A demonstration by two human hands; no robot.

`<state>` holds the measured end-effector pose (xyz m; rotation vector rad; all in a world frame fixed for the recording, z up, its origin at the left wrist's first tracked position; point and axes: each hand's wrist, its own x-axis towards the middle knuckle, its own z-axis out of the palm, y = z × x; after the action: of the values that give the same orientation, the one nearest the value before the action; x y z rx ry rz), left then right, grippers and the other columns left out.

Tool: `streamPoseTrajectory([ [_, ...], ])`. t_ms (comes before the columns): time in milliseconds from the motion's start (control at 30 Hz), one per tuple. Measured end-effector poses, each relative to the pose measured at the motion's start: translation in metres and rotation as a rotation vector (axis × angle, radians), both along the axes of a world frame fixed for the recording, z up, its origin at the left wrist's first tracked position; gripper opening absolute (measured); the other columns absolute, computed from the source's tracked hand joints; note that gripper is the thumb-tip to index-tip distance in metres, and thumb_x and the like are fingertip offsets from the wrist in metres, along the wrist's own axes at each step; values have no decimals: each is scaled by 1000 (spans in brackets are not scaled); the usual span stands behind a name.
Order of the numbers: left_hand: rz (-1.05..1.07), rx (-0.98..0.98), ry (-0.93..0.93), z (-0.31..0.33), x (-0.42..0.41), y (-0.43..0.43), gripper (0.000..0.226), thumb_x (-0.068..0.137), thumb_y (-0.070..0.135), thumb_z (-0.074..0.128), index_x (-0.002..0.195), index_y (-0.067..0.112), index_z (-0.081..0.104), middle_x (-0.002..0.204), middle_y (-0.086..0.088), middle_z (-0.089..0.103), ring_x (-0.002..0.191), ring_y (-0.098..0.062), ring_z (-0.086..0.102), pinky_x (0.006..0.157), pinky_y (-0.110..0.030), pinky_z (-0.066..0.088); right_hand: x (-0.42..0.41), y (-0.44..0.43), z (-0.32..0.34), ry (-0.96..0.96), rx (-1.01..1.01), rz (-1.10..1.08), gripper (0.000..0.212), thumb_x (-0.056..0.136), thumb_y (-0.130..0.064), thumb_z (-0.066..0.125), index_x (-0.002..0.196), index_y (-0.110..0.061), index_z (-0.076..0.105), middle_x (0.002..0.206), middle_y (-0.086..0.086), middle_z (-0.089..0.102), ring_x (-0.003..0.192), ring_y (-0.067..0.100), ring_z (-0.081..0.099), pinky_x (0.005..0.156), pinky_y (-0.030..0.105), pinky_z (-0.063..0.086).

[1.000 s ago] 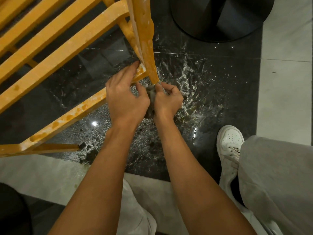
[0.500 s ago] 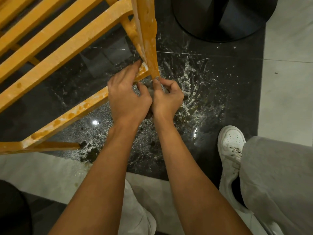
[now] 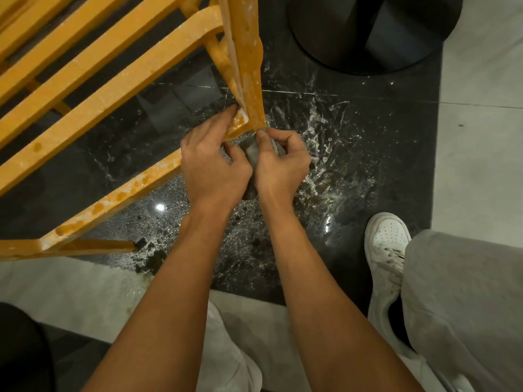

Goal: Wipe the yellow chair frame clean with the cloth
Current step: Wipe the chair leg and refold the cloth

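1. The yellow chair frame (image 3: 113, 89) fills the upper left. Its slats run diagonally up from the left edge, and one post (image 3: 246, 66) comes down to end just above the hands. Pale dust and darker orange blotches mark its rails.
2. The left hand (image 3: 212, 165) lies over the lowest rail where it joins the post. Its fingers are stretched nearly straight along the wood, and the index tip touches the joint. Its thumb bends in toward the cloth.
3. The right hand (image 3: 280, 162) sits just beside the left, knuckles almost touching it. Its fingers are curled and pinch the cloth (image 3: 252, 154), and its thumb tip is up against the foot of the post.
4. The cloth is a grey, bunched wad between the two hands. Most of it is hidden by them. Its top is touching or just under the end of the post, and a dark fold hangs below the wrists.
5. Beneath the hands is a dark speckled floor tile (image 3: 325, 154), streaked with white splashes to the right of the hands.
6. A round black base (image 3: 368, 32) stands at the top, well apart from the hands.
7. A white shoe (image 3: 386, 250) and a grey trouser leg (image 3: 467, 306) are at the lower right.
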<state>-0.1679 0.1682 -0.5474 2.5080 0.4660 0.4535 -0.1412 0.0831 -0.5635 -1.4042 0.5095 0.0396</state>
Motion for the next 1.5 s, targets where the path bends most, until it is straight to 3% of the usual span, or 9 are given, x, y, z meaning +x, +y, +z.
streamPoseTrajectory([
  [433,-3,-17,7,1,-1,0,59,87,11,54,145,21,65,140,6,69,130,-16,61,115,-50,46,-2,-1,2,-96,-87,-29,4,91,10,70,94,11,71,74,-11,63,67,-17,62,61,2,44],
  [567,-6,-21,2,0,1,1,60,87,10,55,145,23,65,140,8,69,131,-14,61,116,-48,46,-2,3,2,-163,-142,-32,3,90,1,74,91,-2,72,86,3,71,77,0,66,70,9,49],
  [733,1,-40,10,-1,0,1,61,87,10,55,145,24,65,140,8,69,132,-17,61,114,-48,47,-3,3,-4,-173,-154,-47,3,89,6,72,89,3,71,79,-4,67,73,-10,62,68,4,45],
  [867,2,-47,-7,-3,2,3,60,87,8,56,143,24,67,138,8,70,130,-14,63,112,-48,50,-4,7,-2,-227,-167,-56,4,89,4,73,89,1,70,89,10,71,81,2,66,74,8,48],
  [1000,8,-79,-2,-4,1,4,60,88,8,55,143,27,67,139,9,69,132,-16,62,110,-47,53,-5,5,-5,-224,-159,-55,4,88,12,69,88,9,68,87,14,69,76,-11,63,71,3,46],
  [1133,6,-68,-13,-1,2,3,58,89,7,57,141,26,69,137,9,71,130,-13,63,112,-46,52,-4,7,-6,-232,-160,-48,3,90,3,73,91,2,70,92,11,71,84,2,67,76,9,50],
  [1233,24,-94,1,-1,1,3,57,89,9,56,142,27,68,139,10,70,133,-15,62,113,-46,51,-5,6,-10,-205,-152,-39,3,90,8,71,90,5,70,89,8,70,78,-9,63,72,5,47],
  [1400,1,-96,-18,3,3,2,51,91,13,58,140,24,70,137,8,72,130,-12,64,112,-47,51,-3,7,-10,-249,-168,-44,3,90,2,73,93,1,71,94,13,71,85,2,66,77,10,50],
  [1500,10,-120,5,5,2,2,53,90,17,57,141,26,69,138,9,70,132,-14,62,114,-46,50,-4,6,-15,-236,-184,-50,4,89,6,73,91,3,71,94,15,70,82,-8,63,74,6,47],
])
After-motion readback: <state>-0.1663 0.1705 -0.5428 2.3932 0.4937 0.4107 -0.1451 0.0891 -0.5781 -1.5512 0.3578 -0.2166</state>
